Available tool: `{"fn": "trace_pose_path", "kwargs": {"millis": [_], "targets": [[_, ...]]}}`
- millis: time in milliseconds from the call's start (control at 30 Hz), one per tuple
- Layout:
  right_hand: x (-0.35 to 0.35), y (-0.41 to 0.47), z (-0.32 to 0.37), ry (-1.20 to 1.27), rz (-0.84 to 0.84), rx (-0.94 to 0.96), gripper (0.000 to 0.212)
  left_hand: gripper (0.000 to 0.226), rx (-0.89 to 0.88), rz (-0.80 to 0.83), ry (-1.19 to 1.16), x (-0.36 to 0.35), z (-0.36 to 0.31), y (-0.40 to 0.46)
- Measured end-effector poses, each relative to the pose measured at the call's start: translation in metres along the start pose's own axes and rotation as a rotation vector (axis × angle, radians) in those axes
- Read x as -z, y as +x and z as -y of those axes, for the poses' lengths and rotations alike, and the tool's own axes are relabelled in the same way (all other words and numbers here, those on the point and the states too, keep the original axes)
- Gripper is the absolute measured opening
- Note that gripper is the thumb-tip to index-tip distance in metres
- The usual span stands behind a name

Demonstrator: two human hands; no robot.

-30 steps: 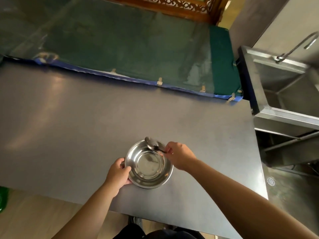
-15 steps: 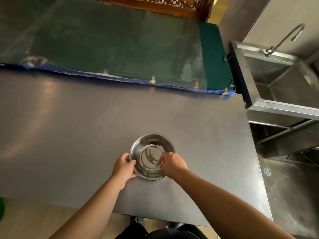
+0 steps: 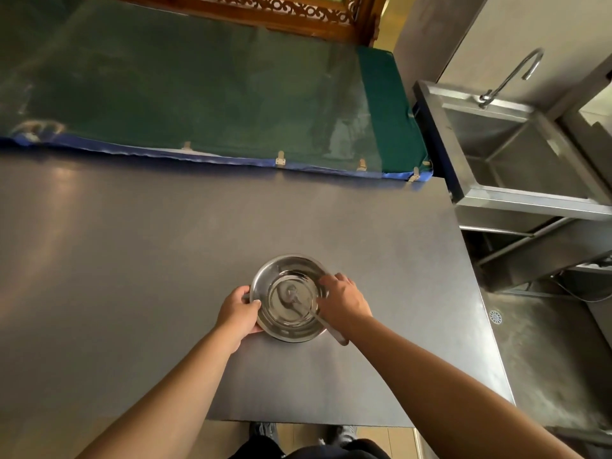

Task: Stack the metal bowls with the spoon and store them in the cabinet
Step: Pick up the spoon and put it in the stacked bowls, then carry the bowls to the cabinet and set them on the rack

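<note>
The shiny metal bowls (image 3: 281,329) sit nested on the grey table (image 3: 132,260) near its front edge and look like a single bowl from above. A metal spoon (image 3: 293,298) lies inside, its head at the bottom. Its handle slants over the near-right rim and pokes out under my right wrist. My left hand (image 3: 236,313) grips the left rim with the thumb on top. My right hand (image 3: 344,299) is curled over the right rim, above the spoon handle. No cabinet is in view.
A green mat with a blue edge (image 3: 215,94) lies beyond the table's far side, below a carved wooden frame (image 3: 265,11). A steel sink (image 3: 516,154) with a tap (image 3: 510,77) stands to the right, with a wet steel floor (image 3: 546,359) below it.
My right hand lowered the spoon from the far rim into the bowl and let its handle rest over the near-right rim. That hand then moved onto the right rim. My left hand stayed on the left rim.
</note>
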State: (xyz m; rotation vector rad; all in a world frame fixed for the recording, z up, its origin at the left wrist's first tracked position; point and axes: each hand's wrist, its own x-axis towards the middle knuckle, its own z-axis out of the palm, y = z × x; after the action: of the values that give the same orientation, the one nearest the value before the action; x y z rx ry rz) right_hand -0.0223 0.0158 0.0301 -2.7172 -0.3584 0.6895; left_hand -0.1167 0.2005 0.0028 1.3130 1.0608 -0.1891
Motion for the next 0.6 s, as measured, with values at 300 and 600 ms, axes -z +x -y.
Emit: {"fn": "trace_pose_path", "kwargs": {"millis": [300,600], "targets": [[-0.005,-0.006,-0.036,0.681,0.072,-0.459,0.038,0.028,-0.047,0.063,0.086,-0.007,-0.017,0.001],[0.028,-0.045,-0.085,1.106,-0.047,-0.528,0.031,0.033,-0.104,0.175,0.134,-0.055,-0.04,-0.032]]}}
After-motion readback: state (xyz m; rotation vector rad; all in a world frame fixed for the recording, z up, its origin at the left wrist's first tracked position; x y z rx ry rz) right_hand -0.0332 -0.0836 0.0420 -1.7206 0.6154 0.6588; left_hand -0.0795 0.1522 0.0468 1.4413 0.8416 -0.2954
